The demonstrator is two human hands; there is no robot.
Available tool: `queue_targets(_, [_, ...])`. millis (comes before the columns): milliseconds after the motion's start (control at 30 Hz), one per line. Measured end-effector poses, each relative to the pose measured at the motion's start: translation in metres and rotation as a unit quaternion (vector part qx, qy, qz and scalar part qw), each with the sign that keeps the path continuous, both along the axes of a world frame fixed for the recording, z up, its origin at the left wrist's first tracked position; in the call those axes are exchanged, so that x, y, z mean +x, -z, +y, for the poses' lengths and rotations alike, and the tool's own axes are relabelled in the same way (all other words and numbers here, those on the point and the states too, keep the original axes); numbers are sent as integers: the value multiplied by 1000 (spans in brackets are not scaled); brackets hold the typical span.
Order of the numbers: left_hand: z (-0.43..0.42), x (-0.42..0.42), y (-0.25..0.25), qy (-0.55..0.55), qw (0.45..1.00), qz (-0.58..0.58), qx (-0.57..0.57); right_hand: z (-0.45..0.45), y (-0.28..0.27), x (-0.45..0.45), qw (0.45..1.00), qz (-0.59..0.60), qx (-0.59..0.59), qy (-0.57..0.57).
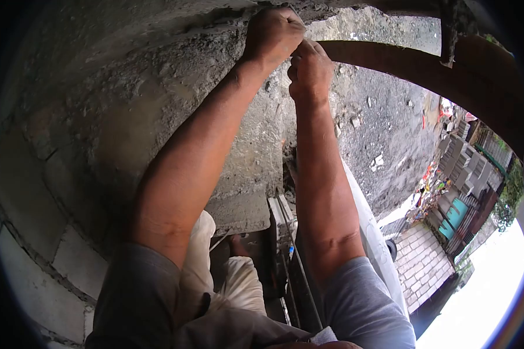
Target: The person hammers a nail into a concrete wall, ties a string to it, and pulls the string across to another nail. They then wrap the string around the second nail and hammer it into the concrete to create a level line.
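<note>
From here, my left hand and right hand look closed, contents unclear to me, with a dark curved beam just beside them.

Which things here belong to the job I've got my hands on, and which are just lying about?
Seemingly the job:
- dark beam, right beside your right hand
- whatever your left hand may hold; I can't see

Apparently just lying about:
- stacked grey blocks
- teal panel
- colourful litter
- pale chips
</note>
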State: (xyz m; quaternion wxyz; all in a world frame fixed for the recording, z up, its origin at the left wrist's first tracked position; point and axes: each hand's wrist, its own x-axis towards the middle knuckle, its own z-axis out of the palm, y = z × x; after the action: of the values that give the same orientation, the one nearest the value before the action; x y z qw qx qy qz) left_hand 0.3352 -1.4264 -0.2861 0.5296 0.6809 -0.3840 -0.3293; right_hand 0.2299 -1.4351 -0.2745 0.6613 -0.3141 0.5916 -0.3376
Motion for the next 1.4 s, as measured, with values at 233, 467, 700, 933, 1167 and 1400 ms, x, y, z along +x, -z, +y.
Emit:
queue_targets(233, [1, 0, -23, -6, 973, -224, 60, 2, 13, 6, 991, -106, 21, 80])
queue_targets(467, [3, -3, -26, 1, 985, -170, 4, -2, 31, 13, 981, -176, -1, 79])
queue_targets(700, [-1, -22, -6, -34, 970, -240, 13, 5, 16, 2, 993, -41, -108, -2])
queue_targets(933, [1, -28, 7, -80, 975, -205, -31, 4, 18, -1, 996, -52, -57, 39])
queue_targets(1167, [1, -13, 0, -14, 998, -46, 41, 4, 22, -4, 999, -5, -51, 16])
queue_targets(1400, [-3, -7, -3, -37, 976, 190, 100, -9, 3, -26, 995, -91, -42, -13])
